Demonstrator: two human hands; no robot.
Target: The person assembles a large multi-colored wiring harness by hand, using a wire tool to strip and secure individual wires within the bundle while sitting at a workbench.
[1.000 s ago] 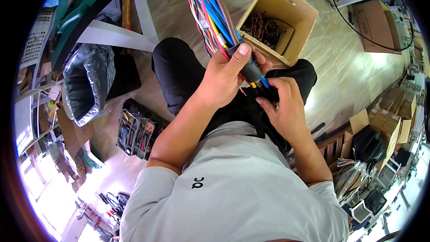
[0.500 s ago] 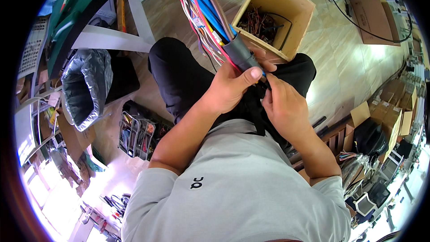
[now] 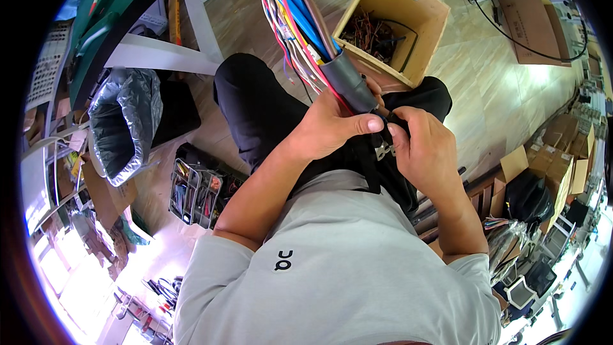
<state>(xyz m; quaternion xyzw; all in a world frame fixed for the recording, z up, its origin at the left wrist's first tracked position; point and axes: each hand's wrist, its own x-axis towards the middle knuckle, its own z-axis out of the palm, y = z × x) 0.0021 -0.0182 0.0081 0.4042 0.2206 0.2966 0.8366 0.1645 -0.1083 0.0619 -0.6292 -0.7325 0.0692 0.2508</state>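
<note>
A thick bundle of blue, brown, red and white wires point(image 3: 300, 16) runs down from the top and passes into a wide black sleeve point(image 3: 350, 82). My left hand point(image 3: 329, 126) is wrapped round the sleeve from below, its thumb lying across the lower end. Close beside that end, my right hand point(image 3: 426, 148) is closed, thumb and fingers pinching a dark, thin piece that I cannot make out fully. Something small and metallic point(image 3: 381, 151) shows just under the fingers. Both hands are held over my lap, between my black-trousered knees.
Beyond my knees stands a wooden box point(image 3: 433, 19) with scrap wire point(image 3: 370, 35) in it. To the left are a lined bin point(image 3: 96, 118), a tool caddy point(image 3: 198, 195) and a white table leg point(image 3: 163, 53). A cardboard box point(image 3: 527, 29) sits far right.
The sleeve and wire bundle have shifted slightly right and down. My right hand has moved right, and my left thumb now lies lower, nearer the right fingers.
</note>
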